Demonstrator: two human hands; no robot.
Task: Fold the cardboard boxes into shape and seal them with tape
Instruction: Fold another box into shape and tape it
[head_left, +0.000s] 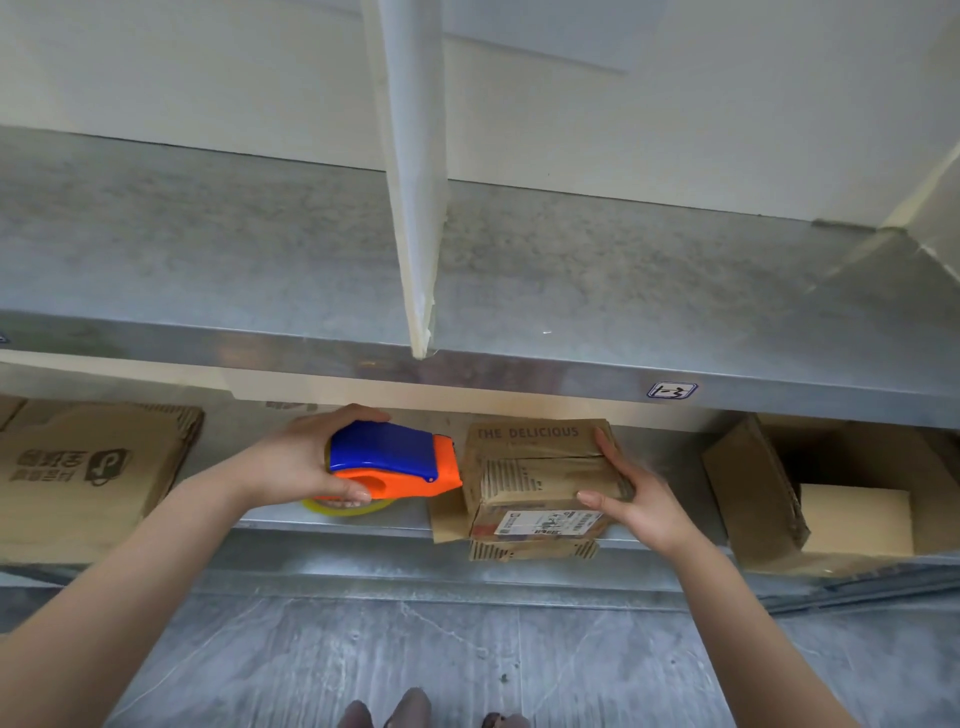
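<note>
Mid-frame: the left hand is wrapped tight round the blue-and-orange tape dispenser, thumb over the top and fingers under. The yellowish tape roll peeks out below. The dispenser's nose sits just beside the left edge of the box, centre-right of frame on the lower shelf.

The right hand is spread flat on the box's right corner. Fingers run straight along the side and the thumb lies across the near edge, so it's bracing the box, not wrapped round it.

Progress, as I read it: this box is folded into shape w/ the top flaps down and a seam across the middle. There's a sheen on top that could be tape, but can't confirm. A loose flap sticks out at the lower left, so sealing prob isn't finished. A shipping label shows on the near face. There may be a 2nd carton underneath; hard to say.

Still to do: the flat cardboard blanks at far left are stacked and unfolded, so plenty left.

Containers: the box in hand is closed, contents unknown. Far right, an open carton lies on its side w/ a smaller plain box inside it. The upper shelf fills the top half of the frame.
</note>
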